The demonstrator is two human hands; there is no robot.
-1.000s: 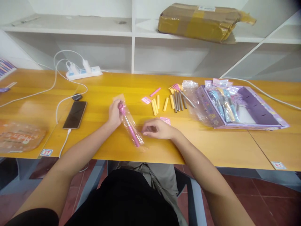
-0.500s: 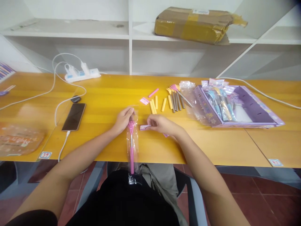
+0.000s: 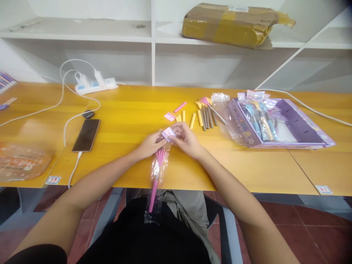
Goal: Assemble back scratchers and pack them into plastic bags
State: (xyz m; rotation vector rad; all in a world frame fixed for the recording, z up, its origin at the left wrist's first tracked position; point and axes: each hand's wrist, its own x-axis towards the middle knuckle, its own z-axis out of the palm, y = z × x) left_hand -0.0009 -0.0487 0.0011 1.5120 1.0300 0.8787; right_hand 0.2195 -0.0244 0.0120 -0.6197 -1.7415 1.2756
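My left hand (image 3: pixel 150 145) is closed on the top of a clear plastic bag (image 3: pixel 164 160). Inside the bag, a pink hand-shaped scratcher (image 3: pixel 154 190) hangs with its claw end up, over the table's front edge. My right hand (image 3: pixel 187 139) pinches a small pink and purple card (image 3: pixel 168 134) at the bag's top, beside the left fingers. Behind the hands lie another pink card (image 3: pixel 169 117), a pink tube (image 3: pixel 180 107), several yellow tubes (image 3: pixel 193 120) and several scratchers with metal rods (image 3: pixel 207 116).
On the right stands a purple box (image 3: pixel 302 124) of bagged scratchers, with plastic bags at its left side. A phone (image 3: pixel 86 135), cables and a power strip (image 3: pixel 96 86) are at the left. A taped carton (image 3: pixel 228 25) sits on the shelf.
My right hand has moved left and up, bringing the card to the bag's mouth. My left hand has shifted slightly right and down, and the bagged scratcher now tilts.
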